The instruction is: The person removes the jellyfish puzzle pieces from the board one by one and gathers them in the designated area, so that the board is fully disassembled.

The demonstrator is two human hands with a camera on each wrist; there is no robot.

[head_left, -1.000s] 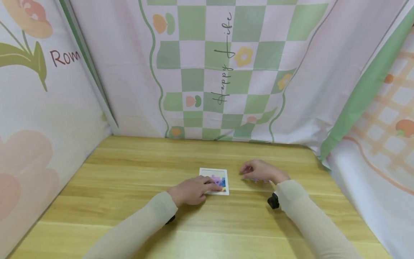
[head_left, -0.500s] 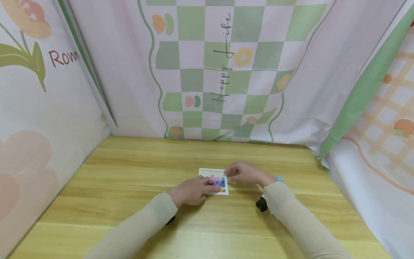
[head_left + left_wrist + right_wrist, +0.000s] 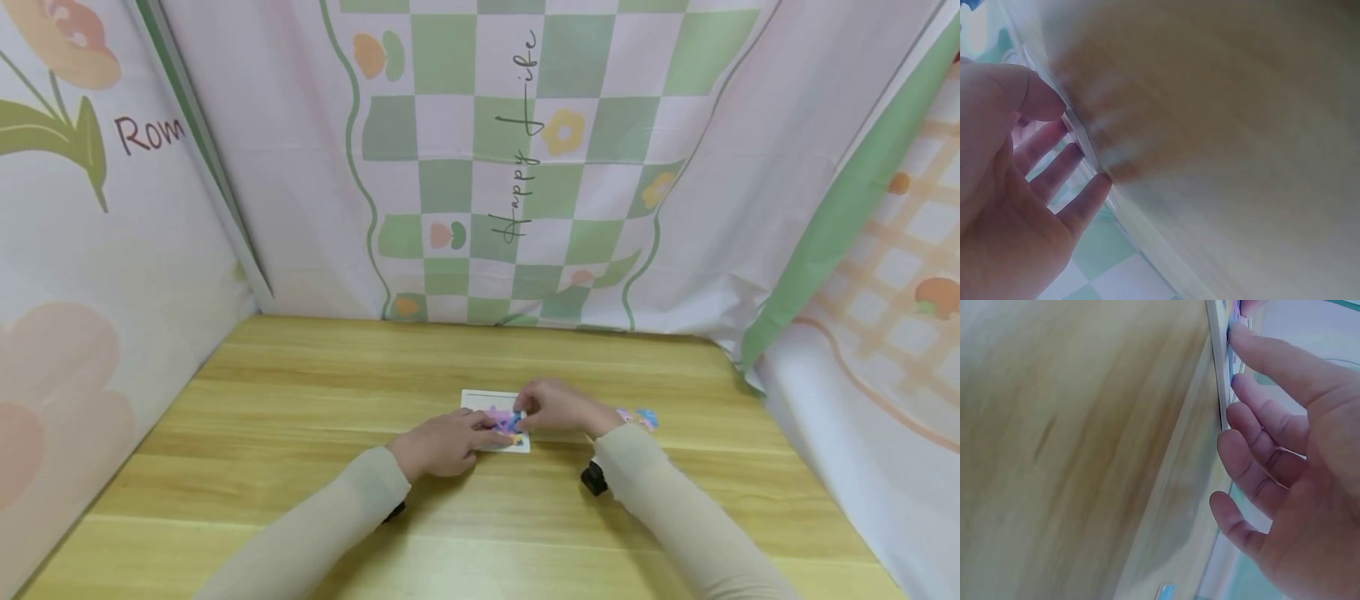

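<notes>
A small white-framed puzzle board (image 3: 483, 401) lies flat on the table, partly filled with pink, blue and yellow pieces. My left hand (image 3: 438, 443) rests over its lower left, fingers extended across the pieces. In the left wrist view, the left fingertips (image 3: 1099, 185) lie along the board's edge. At the board's right side, my right hand (image 3: 558, 407) pinches a small blue puzzle piece (image 3: 517, 418) between thumb and forefinger, right over the filled part. Its other fingers are loosely bent by the board's edge in the right wrist view. Much of the piece is hidden by the fingers.
Several loose puzzle pieces (image 3: 647, 417), blue and pink, lie on the wooden table (image 3: 337, 367) just right of the right wrist. Printed curtains (image 3: 442, 192) hang behind the table and on both sides.
My right hand has moved left from the loose pieces to the board's right side, bringing the blue puzzle piece. The loose pieces have come into view behind it. My left hand has stayed put.
</notes>
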